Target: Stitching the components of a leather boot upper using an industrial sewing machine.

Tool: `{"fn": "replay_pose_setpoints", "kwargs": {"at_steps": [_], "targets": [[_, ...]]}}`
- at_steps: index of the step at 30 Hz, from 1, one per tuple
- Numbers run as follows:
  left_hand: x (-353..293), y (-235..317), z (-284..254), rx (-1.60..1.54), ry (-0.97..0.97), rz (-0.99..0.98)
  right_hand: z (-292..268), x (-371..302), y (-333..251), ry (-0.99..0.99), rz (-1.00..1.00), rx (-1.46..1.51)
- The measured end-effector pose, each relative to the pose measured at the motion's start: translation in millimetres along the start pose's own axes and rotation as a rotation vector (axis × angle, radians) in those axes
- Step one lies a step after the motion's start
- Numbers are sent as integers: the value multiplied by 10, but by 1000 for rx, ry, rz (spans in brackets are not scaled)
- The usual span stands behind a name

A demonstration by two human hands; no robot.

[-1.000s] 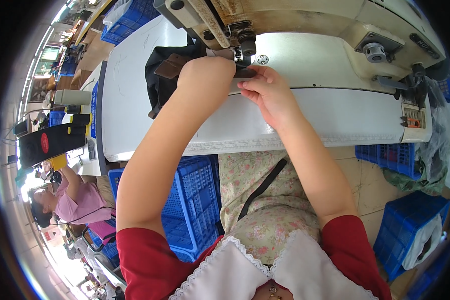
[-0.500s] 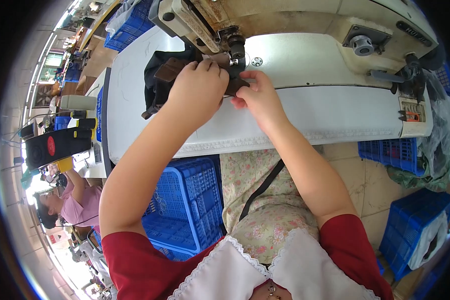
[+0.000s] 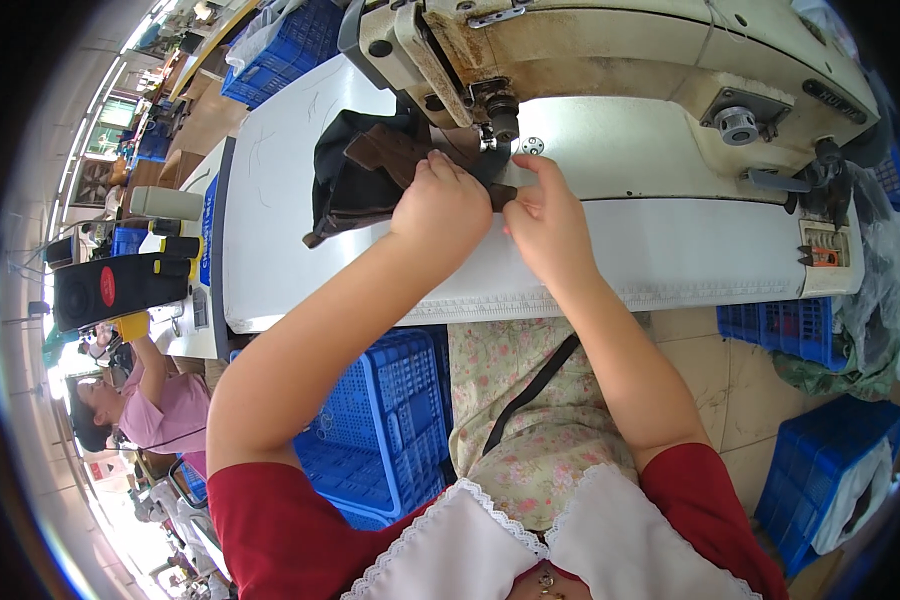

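Observation:
A black fabric piece with brown leather-like parts (image 3: 378, 152) lies bunched on the white sewing table, to the left of and under the presser foot (image 3: 490, 136) of an industrial sewing machine (image 3: 620, 70). My left hand (image 3: 442, 208) is closed on its near right part, fingers curled down and fingertips partly hidden. Just right of it, my right hand (image 3: 547, 215) pinches the end of a dark brown strip of the piece between thumb and fingers, with the index finger raised toward the needle area. The stitching spot is mostly covered.
Blue plastic crates (image 3: 395, 410) stand below the table's front edge, others at right (image 3: 820, 470) and far left. A ruler strip (image 3: 620, 300) runs along the table edge. Beyond the left side, a person in a pink top (image 3: 165, 410) sits at another machine (image 3: 120, 290).
The view has shifted a little. My left hand has slid right and nearer along the piece, uncovering more of the brown part. My right hand still pinches the strip.

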State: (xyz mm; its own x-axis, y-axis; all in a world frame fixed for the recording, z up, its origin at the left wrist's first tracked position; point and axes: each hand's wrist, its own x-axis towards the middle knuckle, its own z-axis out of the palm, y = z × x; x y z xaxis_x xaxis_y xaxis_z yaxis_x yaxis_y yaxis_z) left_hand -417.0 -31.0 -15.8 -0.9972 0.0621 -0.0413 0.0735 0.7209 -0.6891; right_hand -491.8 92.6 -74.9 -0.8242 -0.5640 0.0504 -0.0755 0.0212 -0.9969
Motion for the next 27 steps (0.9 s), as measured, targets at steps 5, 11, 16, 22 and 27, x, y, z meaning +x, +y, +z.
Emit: {"fn": "replay_pose_setpoints", "kwargs": {"at_steps": [5,11,16,22,27], "targets": [[-50,173,60,-38,43,-118,-147,95,-29,21,-247,-334],[-148,392,91,-79,160,-196,23,243,-2,20,-627,-467],[-187,463,201,-94,184,-199,40,231,150,-30,-639,-576],[-217,449,199,-126,213,-189,-69,282,183,-119,-683,-639],[-228,499,261,-179,235,-240,-70,287,208,-120,-687,-640]]}}
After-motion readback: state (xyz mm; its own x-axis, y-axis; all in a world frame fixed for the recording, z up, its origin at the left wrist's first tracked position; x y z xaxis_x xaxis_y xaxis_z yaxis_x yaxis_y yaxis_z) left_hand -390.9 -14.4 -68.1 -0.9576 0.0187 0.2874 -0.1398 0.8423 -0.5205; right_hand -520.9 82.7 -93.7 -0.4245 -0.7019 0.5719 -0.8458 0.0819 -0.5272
